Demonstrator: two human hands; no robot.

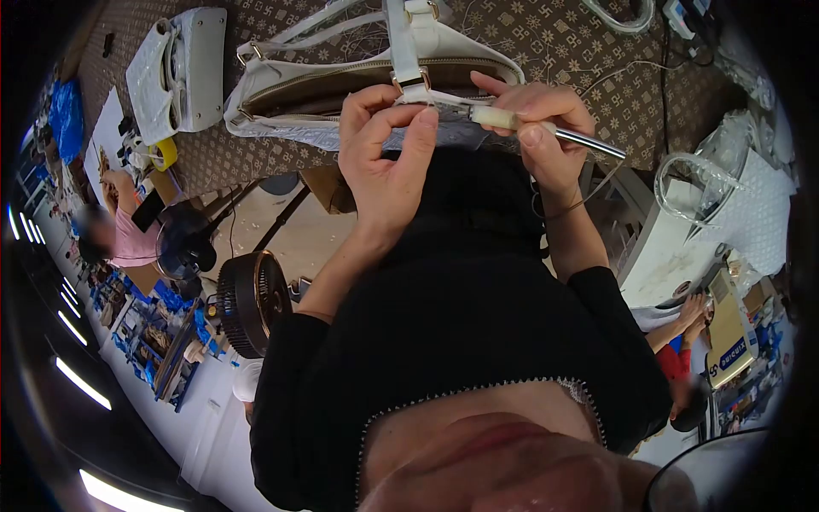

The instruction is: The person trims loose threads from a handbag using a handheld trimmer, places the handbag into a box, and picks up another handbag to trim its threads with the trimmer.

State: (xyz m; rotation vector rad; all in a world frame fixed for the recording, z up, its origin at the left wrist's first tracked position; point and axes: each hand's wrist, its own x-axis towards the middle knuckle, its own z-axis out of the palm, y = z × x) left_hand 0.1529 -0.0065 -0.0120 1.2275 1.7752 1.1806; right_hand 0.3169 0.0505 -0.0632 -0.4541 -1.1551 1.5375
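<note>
A white handbag [303, 132] lies on the table in front of me, its zipped top parted over a brown lining. Its strap passes through a gold ring [411, 78] near the middle of the opening. My left hand [384, 158] is closed, with thumb and fingertips pinching the strap end [439, 98] just below that ring. Between the fingers of my right hand [550, 128] is a pen-like tool with a pale, translucent end [495, 117] and a shiny metal shaft [591, 142]. The pale end points at the strap, close to my left fingertips; whether it touches cannot be made out.
A second white bag [200, 72] stands at the left on the brown patterned tablecloth [597, 43]. Loose threads and a cable lie to the right. Plastic-wrapped white pieces [751, 196] sit at the right edge. A black fan [252, 303] stands below left. Other people work on both sides.
</note>
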